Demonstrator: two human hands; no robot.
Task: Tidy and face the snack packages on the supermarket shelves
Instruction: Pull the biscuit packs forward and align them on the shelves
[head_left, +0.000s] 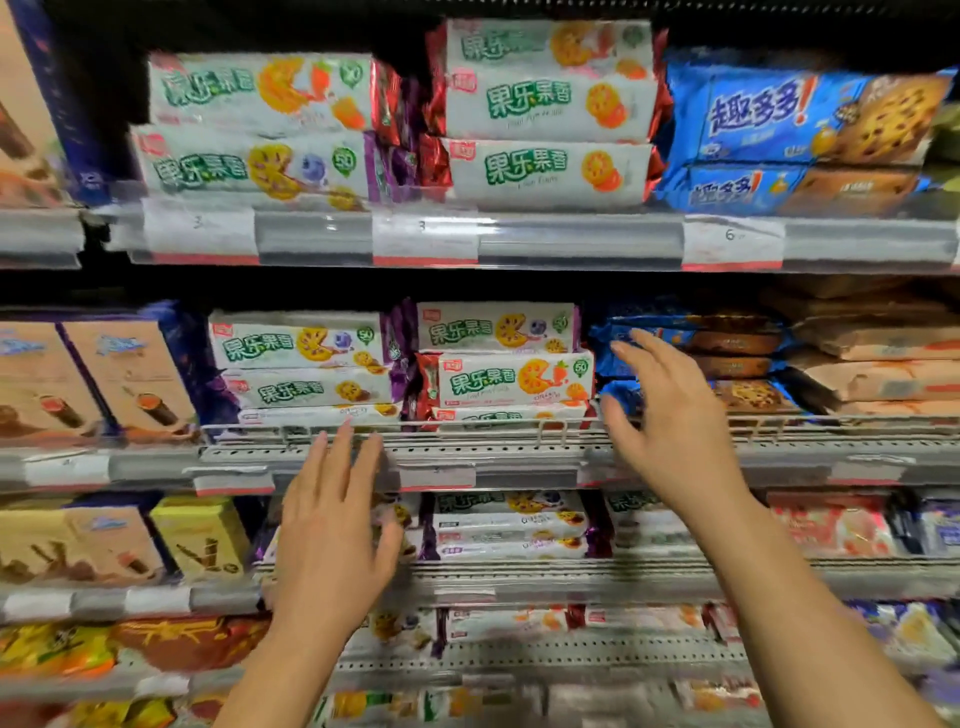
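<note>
Snack packages (511, 382), white wrappers with green lettering and red or purple ends, are stacked flat in two columns on the middle shelf (519, 452), behind its low wire rail (415, 428). The right column is found just left of the right hand's fingers (636, 345); the left column (304, 364) is found just above the left hand's fingers (343, 447).

The right hand (675, 421) is raised before the blue cookie packs (743, 364) on the same shelf, its fingers spread wide and holding nothing; whether the fingertips touch the blue wrappers cannot be told. The left hand (332, 535) is held open in front of the shelf edge, fingers straight and slightly spread, nothing gripped; contact with the rail cannot be told.

Further white packages (548, 106) are stacked on the shelf above, beside larger blue cookie packs (800, 119). Boxes with rolled wafers pictured (119, 379) are stood left of the left fingers. Price labels (423, 236) are fixed along the shelf strips.
</note>
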